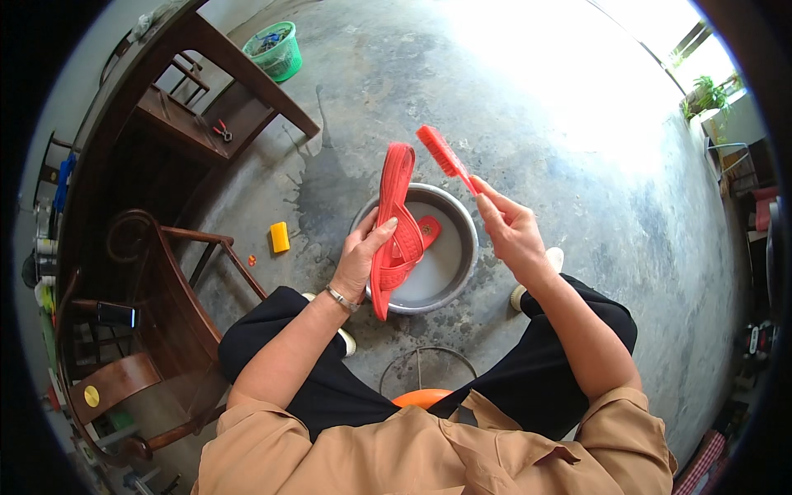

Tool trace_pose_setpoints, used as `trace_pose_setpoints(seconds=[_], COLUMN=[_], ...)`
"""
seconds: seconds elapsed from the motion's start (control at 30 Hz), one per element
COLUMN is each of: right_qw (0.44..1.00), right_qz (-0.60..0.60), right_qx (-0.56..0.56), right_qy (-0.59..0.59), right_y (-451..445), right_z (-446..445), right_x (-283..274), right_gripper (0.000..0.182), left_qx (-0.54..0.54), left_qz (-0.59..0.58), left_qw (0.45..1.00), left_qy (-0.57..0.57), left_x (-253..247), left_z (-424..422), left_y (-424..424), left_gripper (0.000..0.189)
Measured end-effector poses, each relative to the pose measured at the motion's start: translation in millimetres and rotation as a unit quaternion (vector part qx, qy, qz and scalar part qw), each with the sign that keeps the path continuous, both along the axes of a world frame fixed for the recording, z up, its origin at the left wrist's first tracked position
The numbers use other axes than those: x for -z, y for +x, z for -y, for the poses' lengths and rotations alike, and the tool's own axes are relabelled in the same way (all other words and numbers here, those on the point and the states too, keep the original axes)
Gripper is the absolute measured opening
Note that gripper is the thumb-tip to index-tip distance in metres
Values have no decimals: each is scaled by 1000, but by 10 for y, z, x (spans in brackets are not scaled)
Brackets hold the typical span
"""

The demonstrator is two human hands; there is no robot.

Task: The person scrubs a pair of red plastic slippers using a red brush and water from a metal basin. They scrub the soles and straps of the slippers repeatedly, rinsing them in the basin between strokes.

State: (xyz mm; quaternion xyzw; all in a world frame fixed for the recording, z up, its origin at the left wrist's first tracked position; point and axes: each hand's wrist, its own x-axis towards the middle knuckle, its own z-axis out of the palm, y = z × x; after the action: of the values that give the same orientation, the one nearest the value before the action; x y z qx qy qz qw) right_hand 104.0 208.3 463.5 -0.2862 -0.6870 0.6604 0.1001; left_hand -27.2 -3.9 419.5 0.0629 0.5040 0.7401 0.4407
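My left hand (359, 257) grips a red slipper (396, 185) with crossed straps, held on its edge above a round grey basin (468, 238). My right hand (510, 229) holds a red scrub brush (443, 151) by its handle, up and to the right of the slipper, with a gap between the two. Cloudy whitish water (436, 266) lies in the basin. Another red slipper (428, 229) shows in the basin, partly hidden behind the held one.
A yellow block (279, 237) lies on the wet concrete floor, left of the basin. A wooden chair (179, 297) and a dark wooden table (247, 68) stand at the left, a green basket (281, 59) beyond. Beneath me is an orange seat (422, 398).
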Motion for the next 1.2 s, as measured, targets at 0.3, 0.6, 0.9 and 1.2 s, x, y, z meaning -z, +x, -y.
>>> trace_pose_setpoints(seconds=[0.3, 0.6, 0.9, 1.2], right_qw=[881, 890, 935, 961], right_qz=[-23, -60, 82, 270], right_qx=[-162, -164, -42, -48], right_qy=[444, 420, 343, 32], right_y=[181, 210, 15, 189], right_z=[234, 296, -7, -66], right_x=[63, 143, 204, 1595], right_gripper=[51, 50, 42, 44], left_qx=[-17, -40, -12, -11], left_qz=[-200, -144, -89, 99], left_qw=[970, 981, 991, 984], left_qy=[-140, -120, -100, -150], left_x=[285, 257, 185, 367], left_z=[27, 0, -7, 103], left_y=[6, -58, 67, 72], left_gripper=[52, 53, 44, 37])
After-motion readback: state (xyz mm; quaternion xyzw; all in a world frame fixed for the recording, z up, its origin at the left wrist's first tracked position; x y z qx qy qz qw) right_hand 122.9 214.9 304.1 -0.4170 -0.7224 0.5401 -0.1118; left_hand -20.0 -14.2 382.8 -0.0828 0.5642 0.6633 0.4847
